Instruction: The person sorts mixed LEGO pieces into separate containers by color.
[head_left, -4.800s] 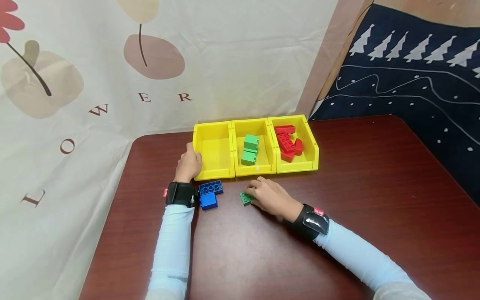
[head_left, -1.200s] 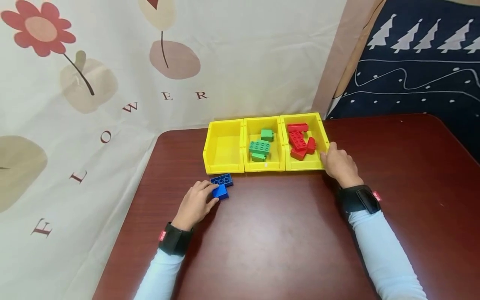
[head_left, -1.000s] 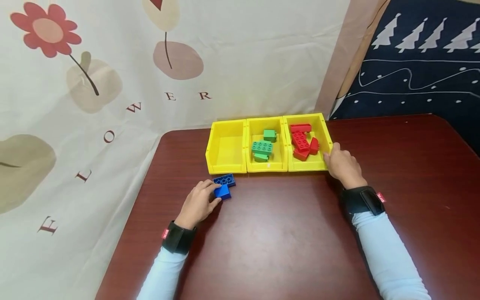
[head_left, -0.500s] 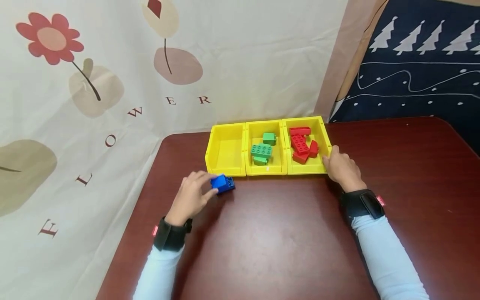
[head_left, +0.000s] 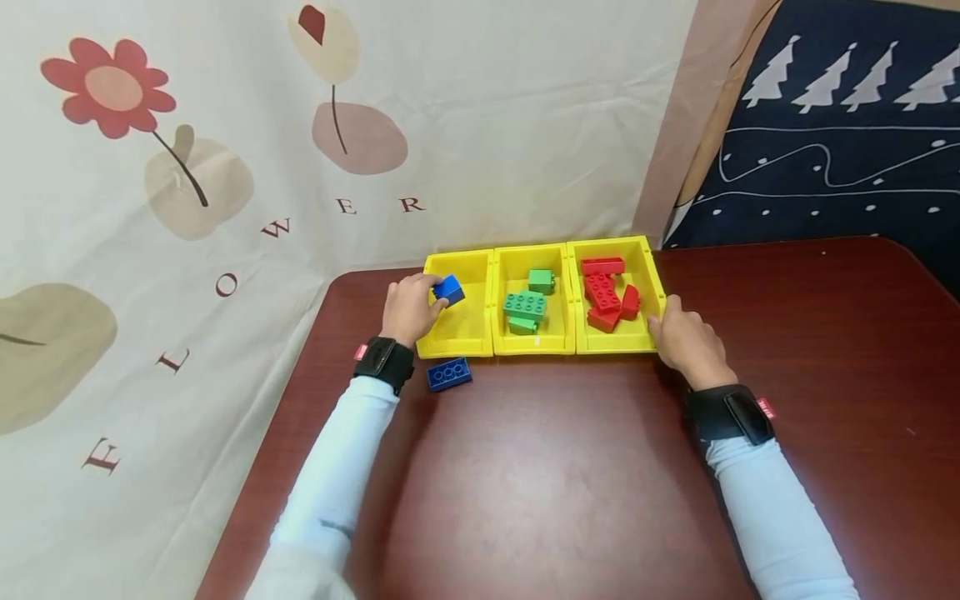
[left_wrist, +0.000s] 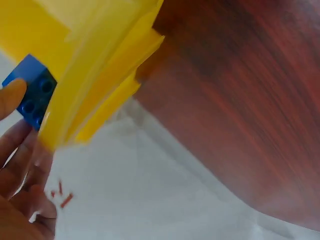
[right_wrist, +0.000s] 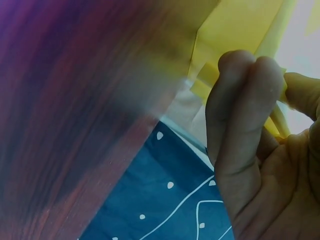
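My left hand [head_left: 410, 310] pinches a blue toy brick [head_left: 450, 290] between thumb and fingers, held over the left yellow bin [head_left: 471, 332]. In the left wrist view the studs of this blue brick [left_wrist: 36, 90] face the camera beside the bin's edge. A second, darker blue brick [head_left: 449, 374] lies on the table just in front of that bin, its hollow underside up. At the far side of the row, my right hand [head_left: 688, 343] grips the side wall of the right yellow bin [head_left: 636, 335]; the right wrist view shows thumb and fingers on its yellow edge.
Several green bricks [head_left: 525, 305] lie in the middle yellow bin [head_left: 555, 337], and several red bricks [head_left: 602, 292] in the right one. The bins stand side by side at the back of the brown table [head_left: 555, 483], against a printed cloth [head_left: 525, 125].
My left hand has lifted one blue brick off the table and carried it to the left bin. My right hand went earlier from a green brick, now in the middle bin, to the right bin's side.
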